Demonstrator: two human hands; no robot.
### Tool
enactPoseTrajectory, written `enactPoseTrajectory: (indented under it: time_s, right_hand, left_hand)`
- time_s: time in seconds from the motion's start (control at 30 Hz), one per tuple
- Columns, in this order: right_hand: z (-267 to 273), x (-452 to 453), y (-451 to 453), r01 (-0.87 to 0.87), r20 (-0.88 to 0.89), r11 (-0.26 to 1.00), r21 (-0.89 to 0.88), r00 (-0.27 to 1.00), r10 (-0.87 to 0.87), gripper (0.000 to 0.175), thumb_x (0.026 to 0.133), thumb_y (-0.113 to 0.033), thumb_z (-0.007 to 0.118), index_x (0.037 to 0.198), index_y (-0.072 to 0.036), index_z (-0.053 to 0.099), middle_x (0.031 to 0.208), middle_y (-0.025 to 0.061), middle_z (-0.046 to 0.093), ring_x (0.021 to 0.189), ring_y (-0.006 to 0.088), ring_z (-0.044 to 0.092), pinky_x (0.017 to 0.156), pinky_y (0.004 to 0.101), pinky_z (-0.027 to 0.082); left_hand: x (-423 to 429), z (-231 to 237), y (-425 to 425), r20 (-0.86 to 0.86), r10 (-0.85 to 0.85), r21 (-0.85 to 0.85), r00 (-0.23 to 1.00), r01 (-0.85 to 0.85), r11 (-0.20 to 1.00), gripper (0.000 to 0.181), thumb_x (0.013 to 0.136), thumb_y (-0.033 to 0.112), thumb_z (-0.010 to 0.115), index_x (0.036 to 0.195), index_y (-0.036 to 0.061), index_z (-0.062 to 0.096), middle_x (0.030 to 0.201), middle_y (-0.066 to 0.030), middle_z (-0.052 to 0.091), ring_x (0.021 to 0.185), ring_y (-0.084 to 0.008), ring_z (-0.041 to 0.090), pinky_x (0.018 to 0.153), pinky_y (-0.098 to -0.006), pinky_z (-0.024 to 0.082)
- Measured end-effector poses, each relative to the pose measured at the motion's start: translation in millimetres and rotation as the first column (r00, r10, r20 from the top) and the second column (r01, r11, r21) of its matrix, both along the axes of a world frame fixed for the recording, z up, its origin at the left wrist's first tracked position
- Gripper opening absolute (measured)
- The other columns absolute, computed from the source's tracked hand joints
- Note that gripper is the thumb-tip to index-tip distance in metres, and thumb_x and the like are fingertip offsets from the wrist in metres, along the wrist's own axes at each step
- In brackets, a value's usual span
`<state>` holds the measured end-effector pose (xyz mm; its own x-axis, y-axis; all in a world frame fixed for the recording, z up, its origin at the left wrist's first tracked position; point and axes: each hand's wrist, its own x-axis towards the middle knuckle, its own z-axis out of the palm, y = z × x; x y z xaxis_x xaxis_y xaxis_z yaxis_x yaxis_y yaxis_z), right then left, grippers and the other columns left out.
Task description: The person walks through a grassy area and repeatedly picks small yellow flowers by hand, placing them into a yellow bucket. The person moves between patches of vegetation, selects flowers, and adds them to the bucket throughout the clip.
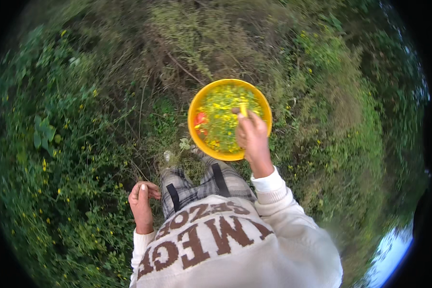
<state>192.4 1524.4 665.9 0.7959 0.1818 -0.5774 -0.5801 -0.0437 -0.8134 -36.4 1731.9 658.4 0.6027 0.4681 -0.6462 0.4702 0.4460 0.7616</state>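
Observation:
A round yellow bucket [195, 141] is in front of my legs, filled with small yellow flowers and green sprigs [223, 124]. Something red [201, 120] shows among them at the left inner wall. My right hand [252, 133] is over the bucket's right side, its fingers closed around a short yellow piece [243, 109] that looks like the bucket's handle. By my left thigh hangs my left hand [142, 203], its fingers loosely bent and the thumb beside them. I see nothing held in it, though its palm is hidden.
Dense green plants with small yellow flowers [57, 190] grow on the left. Dry, brownish brush [187, 46] stands ahead, with a bare twig [183, 66] left of the bucket. More leafy growth [345, 151] lies right. Dark straps [220, 180] hang over my plaid trousers.

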Motion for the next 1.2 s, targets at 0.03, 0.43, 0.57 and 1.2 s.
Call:
enactPoseTrajectory:
  time_s: [0.03, 0.43, 0.57, 1.2]
  right_hand:
    - [-6, -11, 31, -0.156, -0.044, 0.987, -0.040, 0.987, 0.155, 0.026, 0.092, -0.021, 0.050, 0.107, -0.001, 0.058, 0.059, -0.0075, 0.040, 0.046, 0.0024, 0.035, 0.039, 0.0202, 0.028]
    - [-45, -101, 112, -0.429, 0.162, 0.869, 0.247, 0.902, 0.399, 0.041, 0.094, -0.016, 0.043, 0.129, 0.001, 0.032, 0.094, 0.0156, 0.062, 0.084, 0.0251, 0.064, 0.069, 0.0322, 0.052]
    - [-62, -126, 130, -0.515, 0.248, 0.800, 0.308, 0.855, 0.455, 0.046, 0.092, -0.014, 0.044, 0.134, -0.004, 0.027, 0.086, 0.0182, 0.062, 0.073, 0.0297, 0.064, 0.065, 0.0367, 0.052]
    - [-89, -135, -21, -0.353, -0.012, 0.801, -0.483, 0.918, 0.397, 0.026, 0.089, -0.027, 0.052, 0.104, -0.006, 0.059, 0.060, 0.0134, 0.058, 0.053, 0.0292, 0.057, 0.051, 0.0394, 0.043]
  left_hand:
    - [2, 12, 1, 0.067, 0.066, -0.057, 0.996, -0.062, 0.996, 0.027, 0.095, 0.019, 0.041, 0.092, -0.0018, 0.058, 0.080, -0.0078, 0.062, 0.068, -0.0129, 0.058, 0.064, -0.0266, 0.048]
    - [81, -8, 12, 0.116, 0.038, -0.415, 0.993, 0.013, 0.910, 0.045, 0.096, 0.039, 0.036, 0.117, 0.0012, 0.050, 0.115, -0.0111, 0.055, 0.106, -0.0208, 0.053, 0.094, -0.0351, 0.041]
    - [62, -17, 22, 0.032, 0.104, -0.391, 0.994, -0.083, 0.917, 0.041, 0.098, 0.031, 0.034, 0.121, -0.0010, 0.044, 0.108, -0.0172, 0.058, 0.100, -0.0279, 0.058, 0.088, -0.0386, 0.047]
    - [94, -30, 39, -0.115, 0.060, -0.380, 0.992, -0.099, 0.920, 0.024, 0.099, 0.027, 0.036, 0.089, 0.0079, 0.045, 0.064, 0.0030, 0.034, 0.054, -0.0081, 0.034, 0.050, -0.0233, 0.036]
